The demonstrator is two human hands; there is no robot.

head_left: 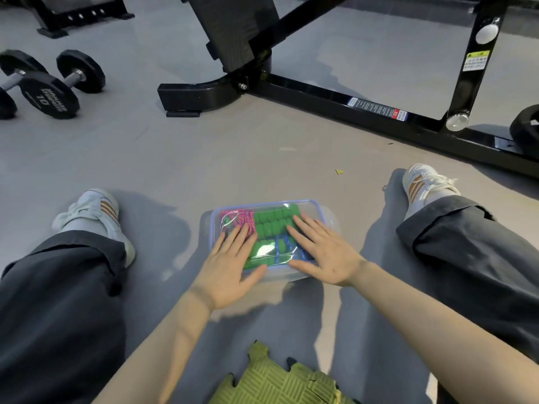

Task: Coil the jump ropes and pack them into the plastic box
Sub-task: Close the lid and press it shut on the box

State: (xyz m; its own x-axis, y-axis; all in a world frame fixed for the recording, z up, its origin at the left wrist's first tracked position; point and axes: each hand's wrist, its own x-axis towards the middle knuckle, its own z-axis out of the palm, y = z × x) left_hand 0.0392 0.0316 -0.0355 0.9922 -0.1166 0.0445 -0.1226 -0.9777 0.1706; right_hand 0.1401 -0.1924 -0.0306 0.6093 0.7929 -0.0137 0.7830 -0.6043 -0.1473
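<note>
Position: the clear rectangular plastic box (332,225) sits on the grey gym floor (175,158) between the seated person's outstretched legs. The jump ropes with green foam handles (274,221), one with a pink cord (242,217) and one with a blue cord (281,249), are coiled inside. The transparent blue-rimmed lid (271,206) is already on top.

Hands: the left hand (230,265) and the right hand (325,255) both lie palm-down on the lid. Their fingers (303,226) are straight and slightly spread, pressing and gripping nothing.

Assessment: packing looks complete and the step in hand appears to be seating the lid. The pressure is central, so it would be better moved out to the rim and worked round each corner. The near edge is hidden by the hands, so I cannot tell whether it has caught. No cord should be trapped under the rim. The box may slide on the floor.
</note>
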